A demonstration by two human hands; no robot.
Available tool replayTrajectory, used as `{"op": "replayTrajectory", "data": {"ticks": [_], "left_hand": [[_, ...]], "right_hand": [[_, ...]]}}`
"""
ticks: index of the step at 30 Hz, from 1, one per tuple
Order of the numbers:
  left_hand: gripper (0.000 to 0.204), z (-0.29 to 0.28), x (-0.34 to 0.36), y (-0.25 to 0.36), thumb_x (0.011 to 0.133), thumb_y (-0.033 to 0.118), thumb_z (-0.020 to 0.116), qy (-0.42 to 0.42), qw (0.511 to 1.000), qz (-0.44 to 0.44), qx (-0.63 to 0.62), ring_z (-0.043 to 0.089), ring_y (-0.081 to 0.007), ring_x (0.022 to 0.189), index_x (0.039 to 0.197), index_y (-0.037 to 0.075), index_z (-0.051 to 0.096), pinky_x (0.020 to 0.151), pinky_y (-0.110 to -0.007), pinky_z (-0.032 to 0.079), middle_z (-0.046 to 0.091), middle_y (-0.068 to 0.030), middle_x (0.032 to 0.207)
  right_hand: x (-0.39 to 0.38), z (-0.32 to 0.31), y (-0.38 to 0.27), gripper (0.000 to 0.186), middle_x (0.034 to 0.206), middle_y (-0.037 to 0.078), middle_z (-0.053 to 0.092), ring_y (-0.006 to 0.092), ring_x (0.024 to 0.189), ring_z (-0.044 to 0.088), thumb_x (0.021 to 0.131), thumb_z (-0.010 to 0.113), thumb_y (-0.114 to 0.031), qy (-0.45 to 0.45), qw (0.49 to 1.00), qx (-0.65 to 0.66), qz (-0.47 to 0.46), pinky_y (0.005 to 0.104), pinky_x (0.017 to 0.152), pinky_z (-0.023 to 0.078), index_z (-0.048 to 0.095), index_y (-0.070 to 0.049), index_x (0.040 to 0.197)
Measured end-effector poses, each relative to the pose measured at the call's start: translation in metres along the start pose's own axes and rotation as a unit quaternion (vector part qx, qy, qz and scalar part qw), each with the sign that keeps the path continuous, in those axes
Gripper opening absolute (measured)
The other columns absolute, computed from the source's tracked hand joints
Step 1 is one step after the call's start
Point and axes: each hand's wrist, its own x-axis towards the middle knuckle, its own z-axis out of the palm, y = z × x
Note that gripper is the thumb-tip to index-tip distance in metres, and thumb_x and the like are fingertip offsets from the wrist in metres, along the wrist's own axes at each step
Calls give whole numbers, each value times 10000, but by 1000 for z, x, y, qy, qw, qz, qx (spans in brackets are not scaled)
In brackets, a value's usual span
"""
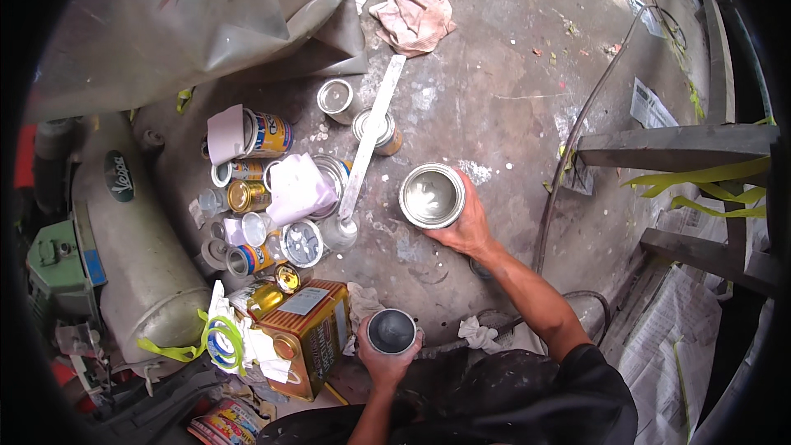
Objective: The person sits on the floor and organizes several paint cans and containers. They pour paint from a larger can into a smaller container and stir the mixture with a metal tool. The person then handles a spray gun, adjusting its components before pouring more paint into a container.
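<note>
**Left hand (381,365) on a dark-grey cup (391,331), right hand (467,227) on a silver can (432,195)**

At the far left, a green machine (62,255) sits beside a long grey tank (136,231), with a grey sheet (222,25) draped above them. Next comes a tight cluster of paint cans, among them a gold can (249,195); a pale pink piece of paper or cloth (298,189) lies over part of the cluster. Below it, a rectangular tin (309,338) stands close to the left hand, and yellow-green tape rings (224,342) lie on white paper just beside the tin.

Near the lower middle, the left hand is closed around the dark-grey cup, its open mouth facing up. Whether the grey is contents or the inner wall, I cannot tell. Farther up, a pale flat stick (367,165) slants past a small open can (336,97) toward a crumpled pink rag (414,15).

Right of the stick, the right hand grips the silver can by its right side, mouth upward and shiny inside. Whether its base touches the floor (511,148) is hidden.

Beyond, a dark hose (581,119) curves over the floor, and a wooden frame (676,148) carries yellow-green strips (713,173) at the far right.
</note>
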Motion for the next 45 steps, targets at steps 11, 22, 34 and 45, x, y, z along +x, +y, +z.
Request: {"op": "replayTrajectory", "data": {"ticks": [11, 22, 34, 45], "left_hand": [[765, -1, -5, -3, 616, 157, 945, 18, 1000, 20, 3, 624, -222, 1027, 1238, 27, 519, 928, -367, 500, 626, -102, 1126], [870, -7, -17, -6, 629, 161, 938, 7, 1000, 6, 27, 595, -244, 1103, 1331, 2, 449, 982, -377, 471, 597, -140, 1196], [864, -4, -21, -11, 635, 180, 938, 23, 999, 17, 26, 609, -265, 1101, 1328, 1, 455, 970, -398, 483, 612, -151, 1201], [880, -4, -22, -9, 625, 217, 956, 42, 997, 49, 49, 625, -283, 1080, 1321, -3, 464, 961, -407, 491, 635, -156, 1169]], "right_hand": [[0, -27, -40, 1217, 1376, 264, 516, 403, 1231, 584, 590, 974, -369, 130, 983, -34, -128, 457, 1062, 470, 249, 41, 1478], [-19, -26, -58, 1223, 1378, 281, 515, 420, 1247, 573, 585, 970, -394, 101, 982, 47, -155, 483, 1080, 452, 248, 47, 1468], [-55, -19, -85, 1263, 1391, 281, 480, 439, 1269, 531, 533, 985, -389, 29, 990, 20, -139, 490, 1070, 445, 258, 58, 1464], [-69, -15, -87, 1263, 1389, 286, 481, 442, 1269, 527, 534, 988, -396, 10, 991, 28, -134, 497, 1071, 444, 261, 60, 1461]]}}
